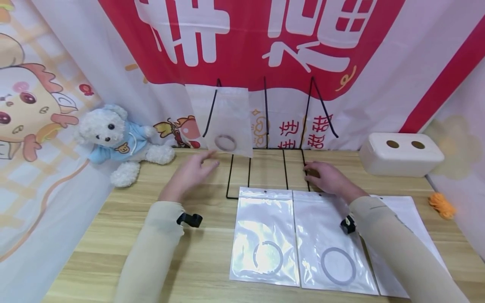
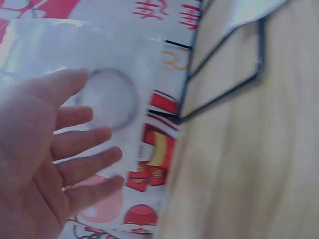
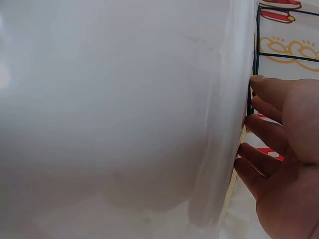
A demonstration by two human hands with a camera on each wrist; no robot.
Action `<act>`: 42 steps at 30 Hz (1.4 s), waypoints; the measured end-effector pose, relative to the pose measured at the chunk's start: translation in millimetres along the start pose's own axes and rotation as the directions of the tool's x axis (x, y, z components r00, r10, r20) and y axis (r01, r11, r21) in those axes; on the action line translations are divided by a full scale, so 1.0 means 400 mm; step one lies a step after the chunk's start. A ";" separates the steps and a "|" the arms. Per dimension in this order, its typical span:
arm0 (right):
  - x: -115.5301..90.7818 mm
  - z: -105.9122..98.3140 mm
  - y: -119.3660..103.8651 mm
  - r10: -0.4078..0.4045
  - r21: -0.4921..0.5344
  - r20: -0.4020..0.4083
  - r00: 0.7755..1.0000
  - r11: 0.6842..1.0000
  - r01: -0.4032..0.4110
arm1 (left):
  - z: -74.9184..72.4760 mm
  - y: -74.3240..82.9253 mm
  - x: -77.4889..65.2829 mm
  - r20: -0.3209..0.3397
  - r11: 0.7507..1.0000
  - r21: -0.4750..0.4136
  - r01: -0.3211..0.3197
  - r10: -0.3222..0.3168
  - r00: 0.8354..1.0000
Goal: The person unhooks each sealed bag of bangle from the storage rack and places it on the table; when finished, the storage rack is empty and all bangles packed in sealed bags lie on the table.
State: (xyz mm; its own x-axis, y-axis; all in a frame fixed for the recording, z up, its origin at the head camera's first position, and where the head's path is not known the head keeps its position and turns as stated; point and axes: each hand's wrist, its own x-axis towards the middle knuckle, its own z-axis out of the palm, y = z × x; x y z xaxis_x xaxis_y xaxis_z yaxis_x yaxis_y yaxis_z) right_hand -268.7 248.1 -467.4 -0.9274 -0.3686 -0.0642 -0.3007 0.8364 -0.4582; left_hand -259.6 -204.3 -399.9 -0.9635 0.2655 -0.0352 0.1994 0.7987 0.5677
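Observation:
A clear bag with a ring inside (image 1: 233,113) hangs from the left hook of a black wire rack (image 1: 266,105). My left hand (image 1: 193,170) is beside the bag's lower edge; in the left wrist view its fingers (image 2: 82,139) are spread, holding nothing. My right hand (image 1: 327,179) is at the rack's right base wire, fingertips near or against it; contact is hard to tell. In the right wrist view its fingers (image 3: 264,134) are loosely bent. Below lie two ring bags, one in the middle (image 1: 265,219) and one beside it (image 1: 326,223).
Under my right forearm lies a third white bag (image 1: 409,227), partly covered. A white teddy bear in a blue hoodie (image 1: 121,139) sits at the left. To the right are a white box with two holes (image 1: 401,158) and an orange yarn bundle (image 1: 442,205). A printed cloth hangs behind the rack.

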 end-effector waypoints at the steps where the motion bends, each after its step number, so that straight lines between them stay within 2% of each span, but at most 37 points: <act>1: 0.001 0.000 0.000 0.002 0.001 0.001 1.000 1.000 -0.002 | -0.012 0.003 -0.001 -0.039 0.999 -0.031 -0.013 0.012 0.999; 3: 0.003 0.000 -0.001 0.007 0.005 0.002 1.000 1.000 -0.007 | -0.032 0.008 -0.003 -0.121 0.996 -0.077 -0.053 0.043 0.992; 6: 0.004 0.001 -0.003 0.000 0.007 0.003 1.000 1.000 0.000 | -0.055 0.013 -0.005 -0.236 0.985 -0.110 -0.130 0.101 0.966; 8: 0.004 0.000 -0.004 -0.003 0.010 0.004 1.000 1.000 0.003 | -0.066 0.016 -0.006 -0.289 0.981 -0.124 -0.146 0.105 0.952; 14: -0.003 -0.005 -0.007 -0.007 0.005 0.003 1.000 1.000 0.007 | -0.092 0.022 0.004 -0.378 0.975 -0.152 -0.162 0.095 0.921; 17: -0.006 -0.008 -0.008 0.000 0.008 0.005 1.000 1.000 0.000 | -0.109 0.031 0.015 -0.428 0.970 -0.169 -0.175 0.088 0.900; 23: -0.009 -0.008 -0.007 0.030 0.010 0.018 0.999 0.999 -0.030 | -0.143 0.052 0.042 -0.506 0.953 -0.257 -0.159 0.008 0.863; 27: -0.008 -0.005 -0.006 0.045 0.011 0.022 0.999 0.999 -0.046 | -0.163 0.069 0.067 -0.542 0.947 -0.285 -0.149 -0.031 0.840; 31: -0.008 -0.004 -0.007 0.043 0.012 0.018 0.999 0.999 -0.043 | -0.179 0.083 0.088 -0.553 0.942 -0.306 -0.139 -0.057 0.831; 37: -0.008 -0.004 -0.011 0.036 0.011 0.016 0.999 0.999 -0.036 | -0.185 0.085 0.101 -0.524 0.927 -0.361 -0.107 -0.106 0.845; 42: -0.004 -0.001 -0.009 0.024 0.013 0.016 1.000 1.000 -0.024 | -0.188 0.080 0.102 -0.511 0.914 -0.395 -0.091 -0.136 0.849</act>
State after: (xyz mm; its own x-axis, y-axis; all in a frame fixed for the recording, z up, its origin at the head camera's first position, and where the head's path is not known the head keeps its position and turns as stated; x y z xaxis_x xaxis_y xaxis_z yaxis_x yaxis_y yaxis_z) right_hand -266.4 246.0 -465.2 -0.9307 -0.3548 -0.0893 -0.2753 0.8400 -0.4676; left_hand -306.0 -208.3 -321.2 -0.9365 -0.1591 0.3126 0.1989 0.4933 0.8468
